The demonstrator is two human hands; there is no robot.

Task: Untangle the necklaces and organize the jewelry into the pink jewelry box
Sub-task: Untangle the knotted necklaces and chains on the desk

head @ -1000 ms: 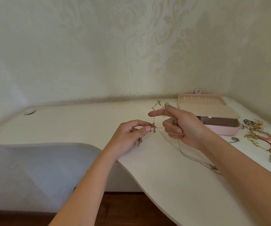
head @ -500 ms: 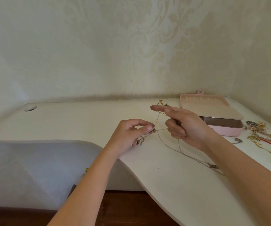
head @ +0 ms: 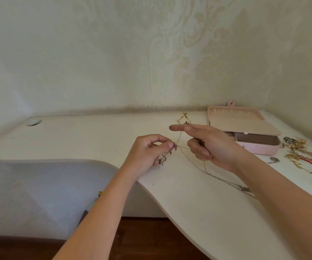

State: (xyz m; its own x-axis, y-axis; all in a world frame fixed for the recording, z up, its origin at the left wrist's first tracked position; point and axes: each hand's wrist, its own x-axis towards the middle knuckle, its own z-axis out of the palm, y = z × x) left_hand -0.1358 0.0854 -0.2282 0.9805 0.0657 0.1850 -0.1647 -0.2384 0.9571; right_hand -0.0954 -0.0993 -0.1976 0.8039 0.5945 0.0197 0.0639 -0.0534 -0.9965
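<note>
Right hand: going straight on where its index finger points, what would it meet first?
Nothing close. The right hand points left, clear of the left hand pinching the necklaces, over desk; the way looks free, though depth is unclear.

White curved desk [head: 76, 139], round cable hole [head: 33, 122] at middle left, cream damask wallpaper [head: 189, 53] above, dark wood floor [head: 142, 239] at bottom.

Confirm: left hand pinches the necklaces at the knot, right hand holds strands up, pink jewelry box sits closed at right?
Wrong on the box: the head view shows the pink jewelry box open, lid raised. The rest holds: the left hand pinches the necklaces at the knot, and the right hand holds strands up.
</note>
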